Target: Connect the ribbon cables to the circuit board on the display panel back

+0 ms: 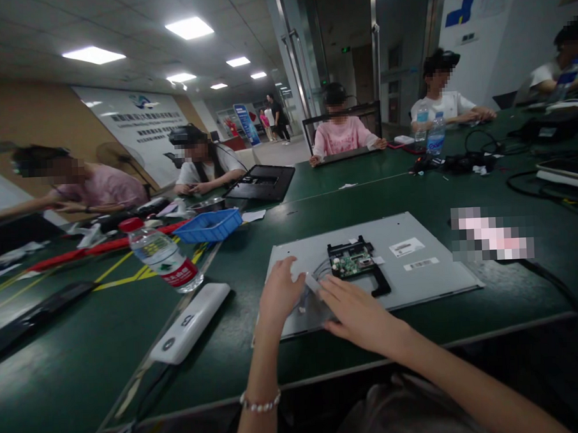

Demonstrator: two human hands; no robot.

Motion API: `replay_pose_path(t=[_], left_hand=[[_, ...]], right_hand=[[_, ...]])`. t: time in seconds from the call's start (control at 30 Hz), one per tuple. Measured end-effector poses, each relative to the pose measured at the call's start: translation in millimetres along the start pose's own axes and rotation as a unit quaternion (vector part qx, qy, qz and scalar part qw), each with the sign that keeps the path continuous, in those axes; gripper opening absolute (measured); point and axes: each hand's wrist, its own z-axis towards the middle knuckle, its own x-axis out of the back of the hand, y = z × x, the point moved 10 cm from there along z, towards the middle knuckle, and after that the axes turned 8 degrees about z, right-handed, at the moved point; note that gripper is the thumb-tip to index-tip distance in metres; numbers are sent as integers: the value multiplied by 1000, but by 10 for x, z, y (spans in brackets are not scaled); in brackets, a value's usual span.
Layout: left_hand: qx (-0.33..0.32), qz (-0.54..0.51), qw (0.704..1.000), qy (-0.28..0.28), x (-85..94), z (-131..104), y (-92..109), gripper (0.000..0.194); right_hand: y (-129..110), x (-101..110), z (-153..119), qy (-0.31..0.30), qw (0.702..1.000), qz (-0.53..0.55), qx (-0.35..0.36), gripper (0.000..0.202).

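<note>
A flat grey display panel (416,276) lies on the green table in front of me. A black bracket (380,283) with a green circuit board (352,263) sits on it, and thin grey cables (322,267) run to the left. My left hand (279,297) rests over the panel's left part, thumb and fingers apart. Fingers stretched out, my right hand (353,311) lies across the panel's front part. Between both hands is a small whitish strip (312,282), close to the right fingertips; whether it is pinched is unclear.
Left of the panel are a white power bank (193,326) with a cable, a red-capped water bottle (163,255) and a blue tray (209,226). A blurred-out object (491,233) with a black cable lies right. Several people sit across the table; one holds a black frame (381,126).
</note>
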Motion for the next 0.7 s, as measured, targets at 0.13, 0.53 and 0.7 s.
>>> replay_pose_path(t=[0.13, 0.53, 0.7], left_hand=[[-55, 44, 995, 70, 131, -270, 355, 28], [47, 41, 998, 13, -339, -505, 209, 34], [43, 58, 997, 24, -336, -469, 153, 35]], right_hand=[[-14, -106, 18, -1, 1000, 25, 0, 57], [48, -233, -128, -11, 999, 29, -25, 55], [36, -198, -154, -4, 999, 32, -26, 48]])
